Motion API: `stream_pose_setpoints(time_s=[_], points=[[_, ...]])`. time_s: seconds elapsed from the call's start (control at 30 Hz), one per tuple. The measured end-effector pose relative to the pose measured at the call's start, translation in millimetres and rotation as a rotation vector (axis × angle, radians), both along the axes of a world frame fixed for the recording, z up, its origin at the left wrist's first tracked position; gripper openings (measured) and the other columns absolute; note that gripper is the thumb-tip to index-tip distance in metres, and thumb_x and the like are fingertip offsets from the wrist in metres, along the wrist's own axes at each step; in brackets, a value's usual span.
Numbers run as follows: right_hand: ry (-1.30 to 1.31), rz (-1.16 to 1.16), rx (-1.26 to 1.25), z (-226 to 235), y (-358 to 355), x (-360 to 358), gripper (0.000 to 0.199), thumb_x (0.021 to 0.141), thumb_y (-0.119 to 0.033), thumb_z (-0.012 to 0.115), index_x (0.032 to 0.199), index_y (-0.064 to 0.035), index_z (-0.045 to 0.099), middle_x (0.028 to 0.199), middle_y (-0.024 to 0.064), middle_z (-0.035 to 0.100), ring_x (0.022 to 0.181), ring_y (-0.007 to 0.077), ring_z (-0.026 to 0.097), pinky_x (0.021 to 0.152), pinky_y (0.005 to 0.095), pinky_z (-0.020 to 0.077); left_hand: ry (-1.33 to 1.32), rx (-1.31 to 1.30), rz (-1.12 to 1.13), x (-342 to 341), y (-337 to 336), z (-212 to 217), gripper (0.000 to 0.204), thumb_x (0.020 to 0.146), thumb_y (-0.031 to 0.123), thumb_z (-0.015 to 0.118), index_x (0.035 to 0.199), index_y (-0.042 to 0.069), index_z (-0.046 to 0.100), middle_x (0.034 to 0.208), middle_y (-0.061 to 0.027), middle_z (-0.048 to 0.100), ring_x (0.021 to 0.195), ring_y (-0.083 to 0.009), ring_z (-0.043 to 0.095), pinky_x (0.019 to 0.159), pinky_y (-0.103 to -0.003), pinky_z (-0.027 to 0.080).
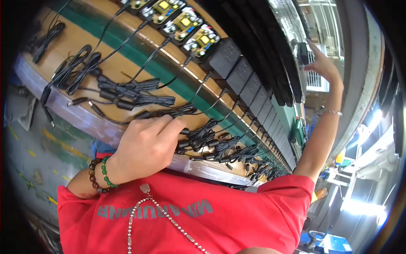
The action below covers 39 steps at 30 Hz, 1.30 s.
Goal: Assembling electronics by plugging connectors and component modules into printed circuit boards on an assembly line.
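My left hand is closed, its fingers curled down onto a black cable bundle on the wooden bench; the fingertips are partly hidden. My right arm stretches far out to the upper right. There my right hand has a small black plastic case between thumb and fingers. Black adapter housings stand in a long row, cords leading toward me. At the row's far left, several open ones show circuit boards with yellow transformers.
More coiled cables lie along the bench's near side. A green strip runs between cables and adapters. Stacked black trays or bars rise behind the row. A curved pale ledge borders the right side.
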State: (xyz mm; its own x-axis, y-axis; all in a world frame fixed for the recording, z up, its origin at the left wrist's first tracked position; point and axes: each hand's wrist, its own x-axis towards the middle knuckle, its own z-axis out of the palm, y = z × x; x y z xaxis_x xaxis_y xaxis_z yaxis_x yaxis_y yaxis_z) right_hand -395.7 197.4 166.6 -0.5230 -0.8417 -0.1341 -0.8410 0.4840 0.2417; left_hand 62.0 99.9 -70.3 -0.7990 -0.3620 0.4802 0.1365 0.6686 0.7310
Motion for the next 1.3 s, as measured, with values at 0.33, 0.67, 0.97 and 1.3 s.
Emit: stream_pose_setpoints(time_s=[0.33,0.67,0.97,1.3], points=[[-0.066,0.025,-0.588,-5.1,-36.0,76.1,0.039,0.079,-0.023,0.088,0.102,-0.0023,0.064,0.112,0.0122,0.068,0.1,0.018,0.064,0.092,0.0276,0.0463,0.005,0.035,0.039,-1.8,1.6,1.1,0.025,0.078,-0.004,0.067,0.103,0.001,0.064,0.078,-0.0091,0.061,0.061,-0.0278,0.063,0.054,-0.038,0.05],[-0.081,0.511,-0.589,-111.0,-72.1,253.9,0.039,0.075,-0.02,0.091,0.071,-0.0016,0.056,0.114,0.0184,0.068,0.106,0.0318,0.067,0.087,0.0355,0.0514,0.036,0.006,0.031,1.7,4.5,-10.5,0.027,0.076,0.003,0.067,0.102,0.002,0.062,0.078,-0.0076,0.058,0.064,-0.0244,0.064,0.055,-0.036,0.051],[-0.131,0.411,-0.472,-128.6,-82.0,258.5,0.04,0.075,-0.023,0.091,0.069,0.0013,0.06,0.113,0.0201,0.067,0.105,0.0351,0.067,0.084,0.0391,0.0523,0.038,0.031,0.013,4.1,2.7,-10.1,0.022,0.076,0.007,0.065,0.097,0.002,0.06,0.078,-0.007,0.057,0.063,-0.0241,0.064,0.055,-0.035,0.051],[-0.171,0.352,-0.311,-106.3,-85.4,255.6,0.044,0.08,-0.027,0.088,0.077,0.0026,0.056,0.099,0.0212,0.07,0.094,0.0308,0.07,0.082,0.0371,0.0524,0.023,0.053,-0.025,6.0,0.7,-8.1,0.019,0.077,0.008,0.064,0.094,0.003,0.058,0.079,-0.0082,0.059,0.064,-0.0242,0.066,0.055,-0.034,0.052]])
